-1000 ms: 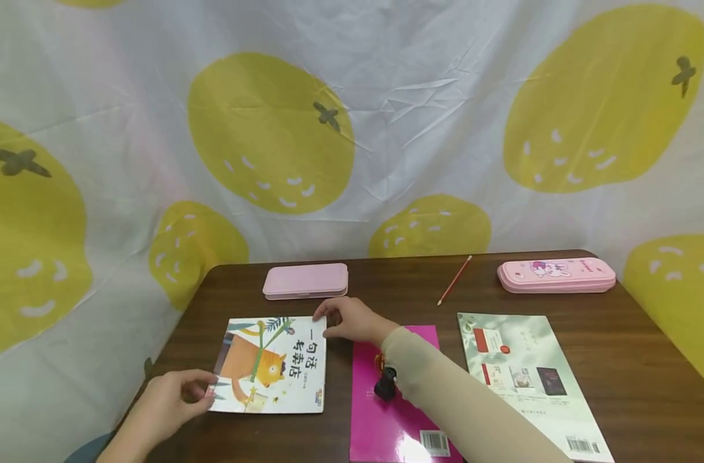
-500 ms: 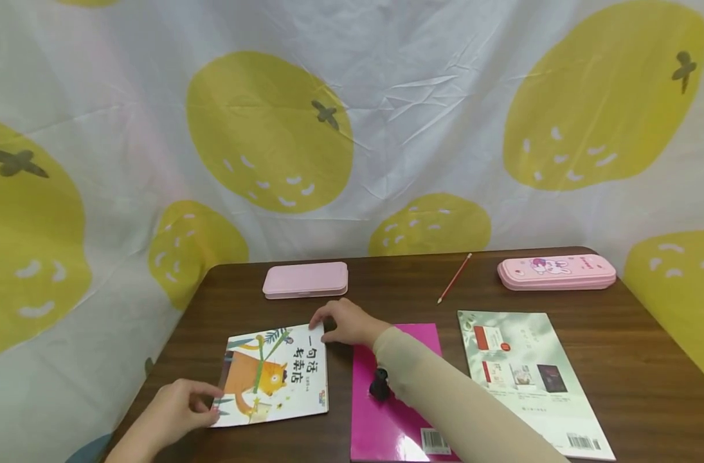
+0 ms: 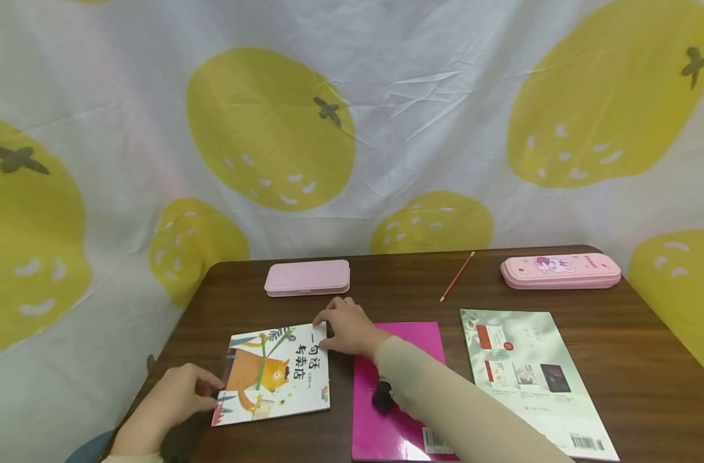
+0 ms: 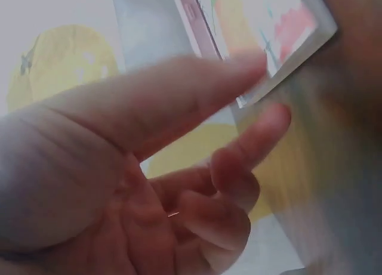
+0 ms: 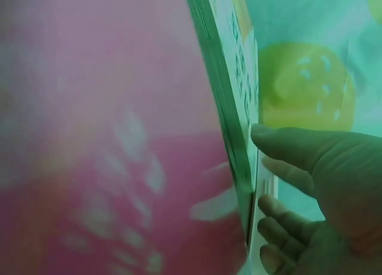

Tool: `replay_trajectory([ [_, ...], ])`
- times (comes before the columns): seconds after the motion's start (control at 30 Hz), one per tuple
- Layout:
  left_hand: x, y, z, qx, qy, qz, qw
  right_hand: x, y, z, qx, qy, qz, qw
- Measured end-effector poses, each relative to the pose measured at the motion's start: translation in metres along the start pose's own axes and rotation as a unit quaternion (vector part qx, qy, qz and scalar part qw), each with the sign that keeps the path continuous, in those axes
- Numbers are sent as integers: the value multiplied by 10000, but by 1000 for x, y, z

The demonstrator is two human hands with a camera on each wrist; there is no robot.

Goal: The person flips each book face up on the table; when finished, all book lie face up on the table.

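A square picture book [image 3: 273, 382] with an orange cat on its white cover lies slightly turned on the table, in the head view. Beside its left edge is my left hand [image 3: 180, 395], thumb and index finger spread apart near the lower corner. In the left wrist view, that hand [image 4: 179, 161] shows a gap between thumb and fingers, the thumb overlapping the book [image 4: 292, 24]. My right hand [image 3: 350, 326] is at the book's upper right corner. The right wrist view shows the right thumb [image 5: 286, 144] right at the cover's edge, fingers loosely bent below.
A magenta book [image 3: 380, 431] lies under my right forearm, with a pale green magazine [image 3: 531, 392] to its right. Along the back of the table [image 3: 398, 283] are a plain pink case [image 3: 307, 278], a red pencil [image 3: 458, 276] and a pink rabbit pencil case [image 3: 560, 271].
The picture book has come slightly nearer to me and turned a little, its left side lowest. My left hand has shifted slightly away from me along the book's edge; my right stays at the corner.
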State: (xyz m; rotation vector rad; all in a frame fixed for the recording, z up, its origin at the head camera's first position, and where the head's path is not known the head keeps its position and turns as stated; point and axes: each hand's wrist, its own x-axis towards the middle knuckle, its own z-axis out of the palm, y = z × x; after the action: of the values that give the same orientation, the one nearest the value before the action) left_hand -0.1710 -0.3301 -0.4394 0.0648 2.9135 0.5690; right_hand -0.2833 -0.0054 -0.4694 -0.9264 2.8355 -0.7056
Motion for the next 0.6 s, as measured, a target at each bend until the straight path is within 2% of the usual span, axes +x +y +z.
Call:
replay_trajectory([
  [0.1, 15, 2, -9, 265, -45, -39, 9996, -10, -5, -1, -148, 77, 25, 9999],
  [0.23, 35, 0, -14, 401, 78, 131, 9991, -23, -12, -1, -259, 88, 20, 9996],
  [0.47, 69, -7, -7, 451, 427, 703, 9956, -42, -26, 1, -271, 70, 76, 9996],
  [0.6, 81, -8, -4, 390, 456, 982, 9934, -55, -33, 2, -399, 121, -38, 9991],
])
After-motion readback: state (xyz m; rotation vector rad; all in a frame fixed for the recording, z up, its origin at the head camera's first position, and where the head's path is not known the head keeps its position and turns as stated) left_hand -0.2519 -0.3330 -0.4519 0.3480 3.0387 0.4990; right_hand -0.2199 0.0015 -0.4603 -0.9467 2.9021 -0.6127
